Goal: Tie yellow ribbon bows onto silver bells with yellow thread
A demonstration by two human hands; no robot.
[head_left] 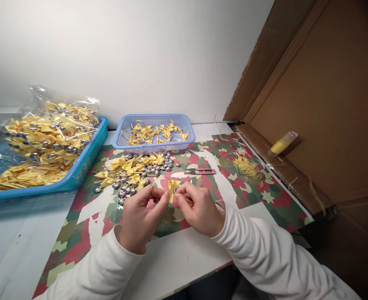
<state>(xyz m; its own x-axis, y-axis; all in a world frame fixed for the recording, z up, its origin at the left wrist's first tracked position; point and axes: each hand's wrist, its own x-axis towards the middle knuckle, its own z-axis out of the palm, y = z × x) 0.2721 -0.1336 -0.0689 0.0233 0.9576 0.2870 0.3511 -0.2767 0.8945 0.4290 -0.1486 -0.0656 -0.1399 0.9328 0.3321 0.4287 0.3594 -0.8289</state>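
Observation:
Between my two hands is a yellow ribbon bow [173, 186] with a thin gold cord that loops up to its left. My left hand [144, 214] is closed in a pinch on the bow's left side, at the cord. From the right, my right hand [199, 206] pinches the bow near its knot; the fingertips hide exactly what they grip. Just beyond my left hand lie silver bells [126, 191] and a pile of yellow bows [129, 166]. Pink-handled thread snips [201, 171] rest on the table behind my right hand.
A light blue basket [154, 146] at the back holds bows with cords. At left, a blue tray [88, 160] carries a clear bag [52, 125] of belled bows. Yellow thread scraps [246, 166] lie at right, near a small tube [282, 144] on the cardboard [321, 108] edge.

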